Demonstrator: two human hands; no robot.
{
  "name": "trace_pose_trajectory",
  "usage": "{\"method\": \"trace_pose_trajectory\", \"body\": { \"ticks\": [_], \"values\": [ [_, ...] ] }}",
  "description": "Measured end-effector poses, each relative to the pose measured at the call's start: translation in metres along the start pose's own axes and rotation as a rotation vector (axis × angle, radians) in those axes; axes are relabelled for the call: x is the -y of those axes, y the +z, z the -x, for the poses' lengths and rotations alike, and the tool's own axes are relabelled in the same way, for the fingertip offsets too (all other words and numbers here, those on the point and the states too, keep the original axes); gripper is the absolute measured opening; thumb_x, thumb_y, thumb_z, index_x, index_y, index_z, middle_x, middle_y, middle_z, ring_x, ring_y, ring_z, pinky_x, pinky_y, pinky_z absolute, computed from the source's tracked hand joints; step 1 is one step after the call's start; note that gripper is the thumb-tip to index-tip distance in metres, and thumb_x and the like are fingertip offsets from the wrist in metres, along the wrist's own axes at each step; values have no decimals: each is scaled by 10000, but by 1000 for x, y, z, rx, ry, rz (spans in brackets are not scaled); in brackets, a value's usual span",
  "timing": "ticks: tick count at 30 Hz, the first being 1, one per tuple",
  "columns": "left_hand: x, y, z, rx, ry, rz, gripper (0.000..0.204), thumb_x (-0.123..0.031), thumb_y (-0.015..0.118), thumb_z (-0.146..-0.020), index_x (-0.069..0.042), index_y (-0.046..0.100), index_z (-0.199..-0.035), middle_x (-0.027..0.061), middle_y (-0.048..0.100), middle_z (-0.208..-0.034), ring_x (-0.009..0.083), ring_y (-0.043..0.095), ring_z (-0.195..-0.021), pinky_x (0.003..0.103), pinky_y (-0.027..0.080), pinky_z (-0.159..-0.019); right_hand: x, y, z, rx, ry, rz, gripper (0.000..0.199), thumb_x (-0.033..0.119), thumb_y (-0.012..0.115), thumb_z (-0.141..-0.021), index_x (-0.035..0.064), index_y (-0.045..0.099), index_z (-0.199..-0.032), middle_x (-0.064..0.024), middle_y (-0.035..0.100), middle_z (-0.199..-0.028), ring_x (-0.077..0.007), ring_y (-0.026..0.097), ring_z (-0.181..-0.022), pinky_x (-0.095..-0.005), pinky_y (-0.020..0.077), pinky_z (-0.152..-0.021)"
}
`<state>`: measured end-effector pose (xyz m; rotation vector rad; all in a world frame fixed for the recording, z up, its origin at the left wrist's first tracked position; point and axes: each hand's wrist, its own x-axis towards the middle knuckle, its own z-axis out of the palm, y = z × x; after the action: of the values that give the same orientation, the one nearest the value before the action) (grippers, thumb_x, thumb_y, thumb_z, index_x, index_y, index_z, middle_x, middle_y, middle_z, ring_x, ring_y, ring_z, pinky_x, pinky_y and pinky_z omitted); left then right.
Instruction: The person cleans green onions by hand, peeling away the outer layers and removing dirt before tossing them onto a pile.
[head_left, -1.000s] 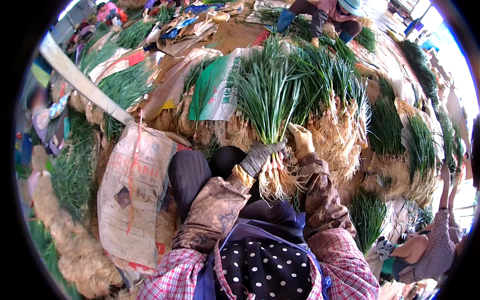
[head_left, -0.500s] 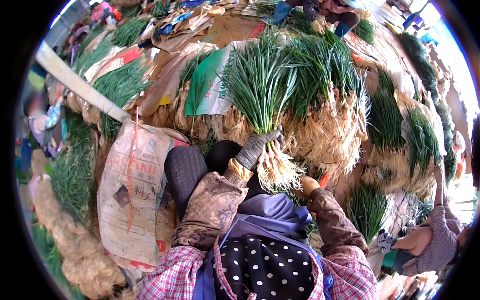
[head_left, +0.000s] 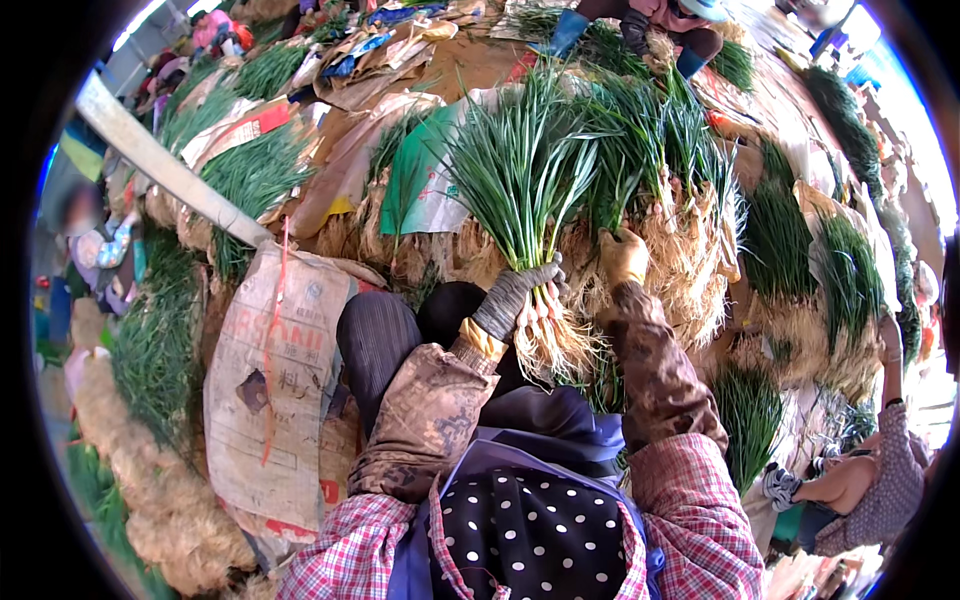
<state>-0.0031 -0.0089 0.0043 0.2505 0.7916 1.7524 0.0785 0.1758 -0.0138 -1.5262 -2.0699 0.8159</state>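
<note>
Scallions (head_left: pixel 520 190), one bunch, stand upright in your left hand (head_left: pixel 512 296), its grey-gloved fingers clamped around the white stalks just above the roots. Your right hand (head_left: pixel 624 256), in a tan glove, rests against the root pile (head_left: pixel 690 260) beside it; you cannot tell whether those fingers are closed. A printed sack (head_left: pixel 270 390), pale with red and blue marks, lies at your left knee. A green-and-white bag (head_left: pixel 425 185) sits behind the bunch. More greens cover the ground outdoors.

The ground (head_left: pixel 470 75) carries rows of bundled green onions (head_left: pixel 650 190), flattened cardboard (head_left: pixel 340 160), and a printed sack (head_left: pixel 270 390) at its left.
</note>
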Motion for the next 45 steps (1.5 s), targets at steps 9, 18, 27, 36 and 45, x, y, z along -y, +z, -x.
{"method": "trace_pose_trajectory", "body": {
  "ticks": [9, 18, 27, 36, 45],
  "values": [
    [-1, 3, 5, -36, -21, 61, 288, -154, 624, -770, -35, 530, -1015, 71, 573, -745, 211, 592, -699, 331, 509, -621, -75, -80, 100, 399, -133, -24, 176, 177, 576, -799, 8, 621, -820, -78, 625, -695, -117, 522, -556, -270, 446, -521],
    [4, -2, 1, -25, -31, 42, 279, -134, 627, -768, -29, 543, -1013, 74, 590, -806, 206, 592, -718, 334, 509, -665, -84, -48, 92, 555, -363, 536, 348, 384, 577, -750, 83, 598, -923, -162, 617, -785, -281, 603, -733, -369, 486, -645],
    [7, -16, -9, 62, -85, -145, 306, -149, 615, -773, 12, 532, -1019, 107, 598, -780, 204, 596, -666, 322, 506, -543, 4, -11, 42, 276, -264, 366, 148, 219, 540, -835, 119, 620, -910, -92, 629, -772, -139, 576, -649, -259, 475, -606],
    [10, -3, -6, 21, -168, -40, 331, -169, 620, -761, 31, 546, -1014, 117, 595, -707, 212, 574, -529, 294, 475, -460, -38, -27, 81, 816, -296, -219, 330, 269, 462, -856, 10, 542, -1044, -51, 600, -850, -146, 565, -793, -242, 457, -708],
    [9, 0, -5, -148, -43, -202, 248, -211, 625, -755, 25, 558, -722, 143, 566, -574, 228, 545, -415, 303, 433, -351, 20, 14, 48, 830, 524, -1152, 312, 373, 504, -844, 71, 560, -904, -40, 588, -738, -140, 555, -573, -254, 470, -499]
  ]
}}
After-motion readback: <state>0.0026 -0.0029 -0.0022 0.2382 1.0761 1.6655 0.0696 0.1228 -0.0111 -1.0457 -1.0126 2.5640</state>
